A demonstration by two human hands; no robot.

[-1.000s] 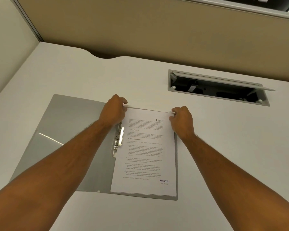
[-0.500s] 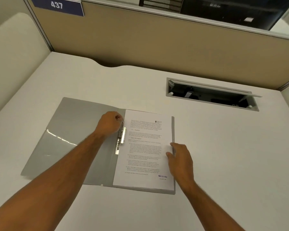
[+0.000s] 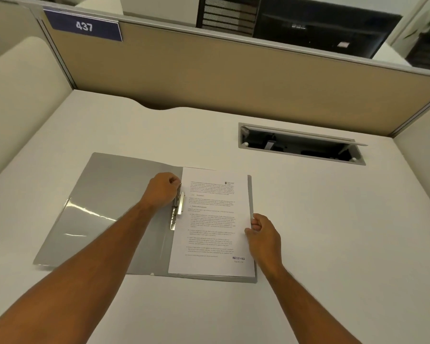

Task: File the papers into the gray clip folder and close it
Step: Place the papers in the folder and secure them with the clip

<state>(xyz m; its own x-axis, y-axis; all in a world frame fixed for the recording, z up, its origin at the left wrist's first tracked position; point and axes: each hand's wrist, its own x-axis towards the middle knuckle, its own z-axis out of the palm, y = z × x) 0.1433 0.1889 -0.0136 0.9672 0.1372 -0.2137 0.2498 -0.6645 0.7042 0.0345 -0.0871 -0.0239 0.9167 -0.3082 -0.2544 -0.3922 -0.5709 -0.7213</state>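
Note:
The gray clip folder [image 3: 104, 202] lies open on the white desk, its left flap spread flat. A stack of printed papers [image 3: 210, 227] rests on the right half, stamped "RECEIVED" at the bottom right. The metal clip [image 3: 178, 209] stands along the papers' left edge near the spine. My left hand [image 3: 160, 191] is closed on the upper end of the clip's lever. My right hand [image 3: 262, 234] pinches the right edge of the papers and the folder's back cover at mid-height.
A recessed cable tray [image 3: 301, 144] with its lid raised is set into the desk at the back right. Beige partition walls [image 3: 233, 78] close off the desk at the back and sides, with a blue "437" plate [image 3: 83, 26]. A dark monitor [image 3: 325, 31] stands beyond.
Both hands left the papers' top edge. My left hand dropped to the clip lever; my right hand slid down the right side and took hold of the edge. The view tilted up.

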